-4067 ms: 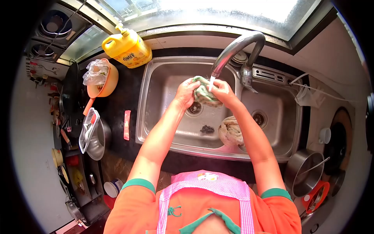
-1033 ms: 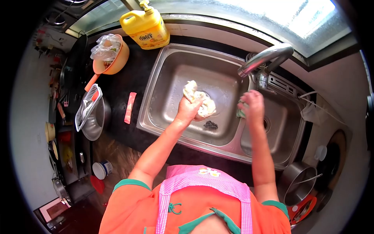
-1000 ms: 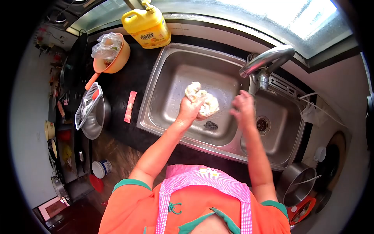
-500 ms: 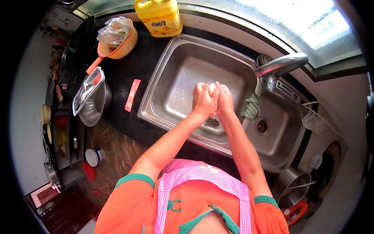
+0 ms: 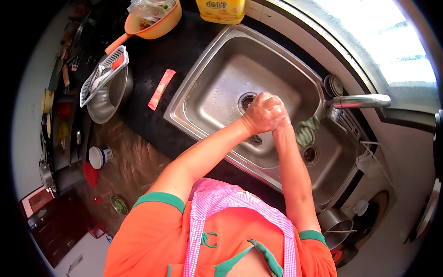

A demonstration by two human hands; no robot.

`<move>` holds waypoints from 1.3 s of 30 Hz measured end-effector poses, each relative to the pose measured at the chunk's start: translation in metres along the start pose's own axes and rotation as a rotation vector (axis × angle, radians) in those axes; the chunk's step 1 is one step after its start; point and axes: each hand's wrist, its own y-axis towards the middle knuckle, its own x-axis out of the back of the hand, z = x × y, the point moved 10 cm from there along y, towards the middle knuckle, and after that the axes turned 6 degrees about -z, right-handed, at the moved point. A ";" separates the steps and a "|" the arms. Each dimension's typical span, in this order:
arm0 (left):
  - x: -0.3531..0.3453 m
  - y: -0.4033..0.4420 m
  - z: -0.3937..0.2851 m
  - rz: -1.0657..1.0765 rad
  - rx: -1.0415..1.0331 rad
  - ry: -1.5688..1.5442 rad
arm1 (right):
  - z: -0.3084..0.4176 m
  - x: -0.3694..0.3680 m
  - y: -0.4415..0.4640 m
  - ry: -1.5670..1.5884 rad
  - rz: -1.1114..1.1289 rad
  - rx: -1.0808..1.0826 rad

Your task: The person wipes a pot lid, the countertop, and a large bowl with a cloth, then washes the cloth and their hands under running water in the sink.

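My left hand (image 5: pixel 264 113) is closed over my right hand (image 5: pixel 282 122) above the large basin of a steel sink (image 5: pixel 184 92). The fingers of my right hand are mostly covered, and whatever lies between the palms is hidden. The skin looks wet, with a whitish patch near the right wrist. Behind my left hand shows the drain (image 5: pixel 246 100). A dark scrap (image 5: pixel 254 140) lies on the basin floor below the hands. Just right of my right hand, a green striped cloth (image 5: pixel 307 131) hangs over the divider between the basins.
The chrome faucet (image 5: pixel 362 101) points toward the window. On the black counter lie a pink strip packet (image 5: pixel 161 89), a metal bowl (image 5: pixel 121 94) with a white basket (image 5: pixel 104 74), an orange pan (image 5: pixel 161 28) and a yellow jug (image 5: pixel 222 11). A steel pot (image 5: pixel 336 226) stands right.
My left hand has closed over my right, and the white thing that showed between them is out of sight. The faucet has swung toward the window. The view has shifted.
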 end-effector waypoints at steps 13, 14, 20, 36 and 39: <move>-0.086 -0.028 0.059 0.694 0.460 0.051 | 0.008 0.016 0.013 -0.452 -0.075 0.302; -0.097 -0.054 0.068 0.690 0.595 -0.013 | 0.008 0.018 0.010 -0.479 -0.071 0.323; -0.050 -0.125 0.108 0.374 1.178 -0.117 | 0.002 0.043 -0.008 -0.529 0.005 0.366; 0.186 -0.157 0.048 -0.130 1.062 -0.338 | -0.053 -0.091 -0.226 -0.493 0.722 -0.039; 0.244 -0.176 0.049 -0.261 1.104 -0.499 | -0.094 -0.148 -0.300 -0.499 0.852 0.024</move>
